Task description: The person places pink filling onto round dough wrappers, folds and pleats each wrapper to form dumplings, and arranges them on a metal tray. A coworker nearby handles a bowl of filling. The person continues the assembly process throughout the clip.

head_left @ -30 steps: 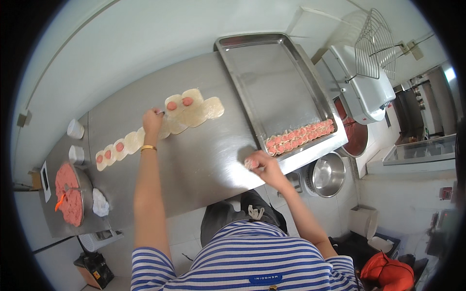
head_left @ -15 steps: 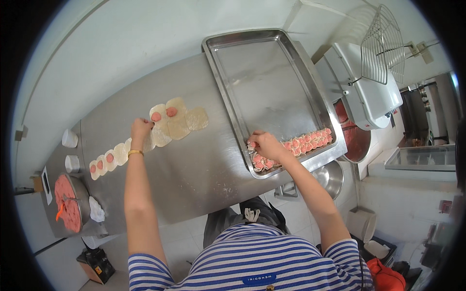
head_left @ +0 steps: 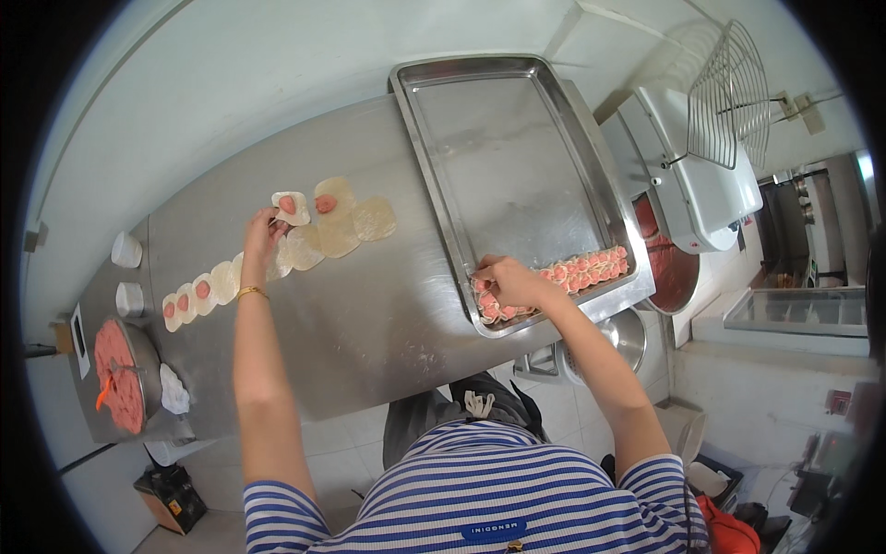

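Note:
My left hand pinches the edge of a dumpling wrapper with a pink dab of minced meat on it, lifted off the steel table. Beside it, flat wrappers overlap on the table, one with a meat dab. A line of smaller-looking wrappers runs to the left, several with meat. My right hand is inside the steel tray, fingers closed at the left end of the rows of open-topped dumplings. Its fingertips touch a dumpling there, partly hidden by the hand.
A metal bowl of minced meat with an orange-handled utensil stands at the table's left end. Near it are white containers and a crumpled white cloth. Right of the tray stands a white machine with a wire guard.
My left hand has lifted a meat-topped wrapper up from the others. My right hand has stayed at the left end of the dumpling rows, shifting only slightly.

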The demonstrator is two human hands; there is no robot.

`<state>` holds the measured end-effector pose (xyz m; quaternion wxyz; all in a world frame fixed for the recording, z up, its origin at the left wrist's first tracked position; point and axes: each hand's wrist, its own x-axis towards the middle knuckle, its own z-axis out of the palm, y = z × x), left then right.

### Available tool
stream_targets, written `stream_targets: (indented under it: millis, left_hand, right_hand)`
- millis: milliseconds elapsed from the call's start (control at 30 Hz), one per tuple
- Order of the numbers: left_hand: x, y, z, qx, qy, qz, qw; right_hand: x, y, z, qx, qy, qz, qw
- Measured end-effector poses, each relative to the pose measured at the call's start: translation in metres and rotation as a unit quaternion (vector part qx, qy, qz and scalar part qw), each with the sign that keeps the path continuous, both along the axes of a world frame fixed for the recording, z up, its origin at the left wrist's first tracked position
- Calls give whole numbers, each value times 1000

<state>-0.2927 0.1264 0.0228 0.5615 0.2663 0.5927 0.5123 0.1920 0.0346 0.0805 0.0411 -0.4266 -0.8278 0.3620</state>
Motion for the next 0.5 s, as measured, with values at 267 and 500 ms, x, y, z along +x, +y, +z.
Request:
stream_targets:
  millis: [267,500]
  left_hand:
    - [-3,-15,7,72,-151,49,985]
    - [18,-69,32,131,-213,25,968]
  right_hand:
    - [-2,5,5,-17,-8,3,1000]
    - [-4,4,-7,-9,-5,-31,999]
